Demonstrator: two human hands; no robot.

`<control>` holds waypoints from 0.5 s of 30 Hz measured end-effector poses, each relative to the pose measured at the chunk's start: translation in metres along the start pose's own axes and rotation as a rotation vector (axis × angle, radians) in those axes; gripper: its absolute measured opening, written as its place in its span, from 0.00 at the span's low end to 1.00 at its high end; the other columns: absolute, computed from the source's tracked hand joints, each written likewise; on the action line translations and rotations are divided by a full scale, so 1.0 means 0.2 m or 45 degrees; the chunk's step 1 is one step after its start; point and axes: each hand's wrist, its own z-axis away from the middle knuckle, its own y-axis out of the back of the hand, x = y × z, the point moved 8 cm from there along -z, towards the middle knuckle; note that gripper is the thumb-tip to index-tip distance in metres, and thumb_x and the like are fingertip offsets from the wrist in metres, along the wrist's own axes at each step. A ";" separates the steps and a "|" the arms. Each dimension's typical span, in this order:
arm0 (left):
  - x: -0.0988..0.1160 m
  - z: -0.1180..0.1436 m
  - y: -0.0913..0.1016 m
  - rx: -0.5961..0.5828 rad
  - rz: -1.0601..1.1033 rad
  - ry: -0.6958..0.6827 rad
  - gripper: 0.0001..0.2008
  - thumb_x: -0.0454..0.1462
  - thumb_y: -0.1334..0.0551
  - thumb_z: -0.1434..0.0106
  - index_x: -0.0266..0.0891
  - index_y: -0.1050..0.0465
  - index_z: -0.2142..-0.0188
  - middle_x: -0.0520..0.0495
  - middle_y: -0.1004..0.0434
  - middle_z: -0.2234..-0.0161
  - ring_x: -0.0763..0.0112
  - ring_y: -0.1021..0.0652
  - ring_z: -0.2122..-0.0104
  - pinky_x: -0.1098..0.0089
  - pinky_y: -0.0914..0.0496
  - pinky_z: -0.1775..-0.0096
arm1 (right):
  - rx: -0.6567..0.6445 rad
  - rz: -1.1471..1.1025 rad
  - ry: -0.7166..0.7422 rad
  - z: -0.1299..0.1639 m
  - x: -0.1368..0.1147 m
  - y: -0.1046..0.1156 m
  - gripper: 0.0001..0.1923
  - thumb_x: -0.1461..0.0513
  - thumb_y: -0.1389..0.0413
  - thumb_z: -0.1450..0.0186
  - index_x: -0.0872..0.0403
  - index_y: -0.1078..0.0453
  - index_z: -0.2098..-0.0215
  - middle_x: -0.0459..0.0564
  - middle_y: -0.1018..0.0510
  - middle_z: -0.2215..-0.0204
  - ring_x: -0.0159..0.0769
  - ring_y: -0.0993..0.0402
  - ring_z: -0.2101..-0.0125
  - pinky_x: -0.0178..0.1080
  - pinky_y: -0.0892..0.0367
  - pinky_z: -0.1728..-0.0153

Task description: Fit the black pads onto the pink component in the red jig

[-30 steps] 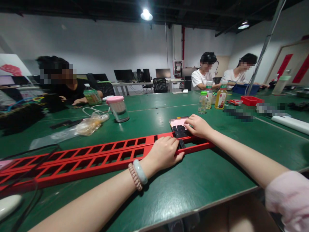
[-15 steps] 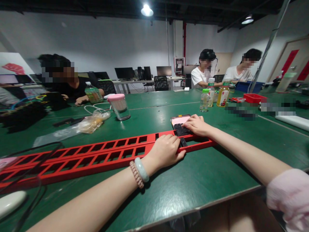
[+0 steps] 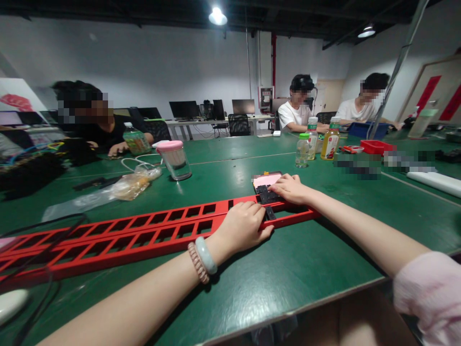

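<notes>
At the far left of the frame a person in black (image 3: 90, 126) sits at the green table (image 3: 317, 269), beside tangled cables (image 3: 25, 166). A crumpled plastic bag (image 3: 118, 190) and a clear jar with a pink lid (image 3: 175, 160) lie left of centre. The long red slotted rail (image 3: 144, 230) runs from the lower left to the middle. The left hand (image 3: 243, 226) lies palm down on the rail's right end, fingers curled over its edge. Just beyond, small black blocks (image 3: 268, 197) sit in the rail's end, and the right hand (image 3: 291, 188) rests on them, fingers bent together; what it pinches cannot be told. A pink card (image 3: 265, 179) touches that hand. Bottles (image 3: 317, 142) stand upper right, before two seated people in white (image 3: 324, 113). Monitors (image 3: 209, 109) line the grey back wall.
</notes>
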 end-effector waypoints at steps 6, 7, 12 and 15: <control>0.00 0.00 0.00 -0.008 0.003 0.017 0.15 0.44 0.45 0.40 0.33 0.29 0.64 0.40 0.25 0.66 0.61 0.26 0.63 0.62 0.31 0.59 | 0.013 -0.021 0.002 -0.01 0.01 -0.01 0.28 0.49 0.68 0.33 0.46 0.29 0.54 0.53 0.26 0.57 0.45 0.41 0.55 0.52 0.48 0.56; 0.00 0.00 0.00 -0.013 0.006 0.022 0.15 0.44 0.45 0.40 0.33 0.29 0.64 0.40 0.25 0.66 0.60 0.26 0.62 0.62 0.31 0.59 | 0.022 -0.024 -0.002 -0.01 0.01 0.00 0.28 0.49 0.68 0.32 0.46 0.29 0.54 0.53 0.26 0.57 0.45 0.41 0.54 0.52 0.48 0.56; -0.01 -0.01 -0.01 -0.044 0.015 0.036 0.16 0.44 0.45 0.40 0.33 0.30 0.63 0.40 0.25 0.66 0.60 0.26 0.62 0.61 0.31 0.59 | 0.130 -0.040 -0.044 0.00 0.02 0.02 0.23 0.52 0.64 0.32 0.49 0.31 0.53 0.54 0.28 0.54 0.44 0.38 0.53 0.51 0.46 0.55; -0.01 -0.01 -0.01 -0.054 0.015 0.034 0.16 0.44 0.45 0.39 0.33 0.30 0.63 0.40 0.25 0.65 0.60 0.26 0.62 0.61 0.31 0.59 | 0.241 -0.112 -0.016 0.01 0.03 0.05 0.17 0.56 0.56 0.34 0.51 0.32 0.53 0.55 0.29 0.53 0.41 0.35 0.54 0.47 0.43 0.55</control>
